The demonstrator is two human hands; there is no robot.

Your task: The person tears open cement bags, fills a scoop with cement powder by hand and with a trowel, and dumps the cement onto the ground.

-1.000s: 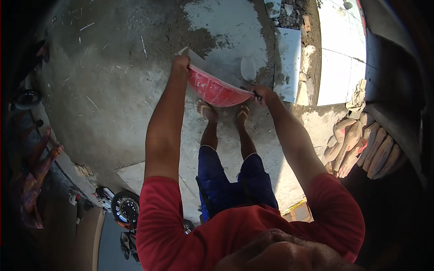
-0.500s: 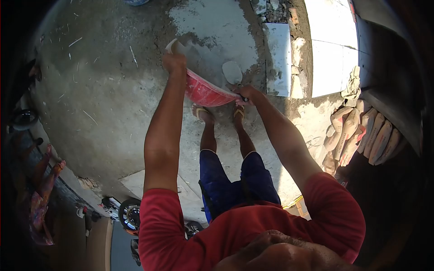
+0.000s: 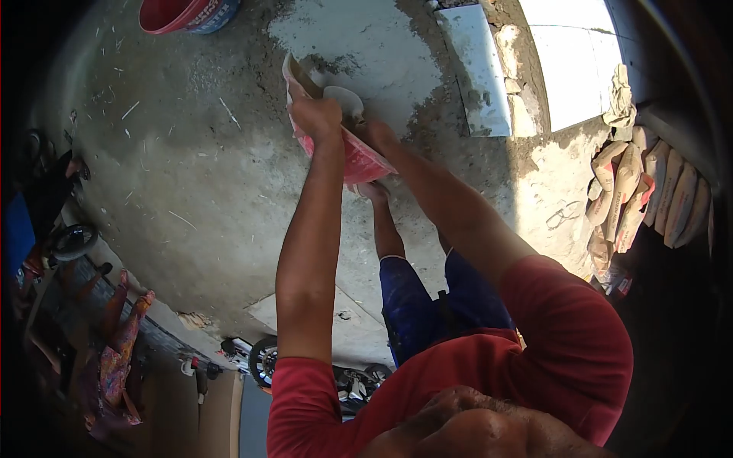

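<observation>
My left hand (image 3: pixel 316 117) is closed on the upper rim of a red basin (image 3: pixel 365 162), which is held tilted above the floor in front of my feet. Pale grey residue coats the basin, and most of its inside is turned away from view. My right hand (image 3: pixel 379 137) is closed on a trowel, its fingers partly hidden behind the basin edge. The trowel's rounded pale blade (image 3: pixel 343 98) reaches over the basin's opening, close to my left hand. Beyond the basin, a light grey patch of wet-looking mortar (image 3: pixel 366 34) covers part of the floor.
A red and blue bucket (image 3: pixel 200 17) stands at the top left. Floor tiles (image 3: pixel 475 72) lie at the upper right beside broken rubble (image 3: pixel 510 61). Stacked cement bags (image 3: pixel 637 187) and a crumpled cloth (image 3: pixel 621 95) are on the right. Motorcycle parts (image 3: pixel 263 359) show at lower left.
My right hand has moved left from the basin's right end, bringing the trowel blade over the basin. The basin has tilted more steeply. More of the bucket has come into view.
</observation>
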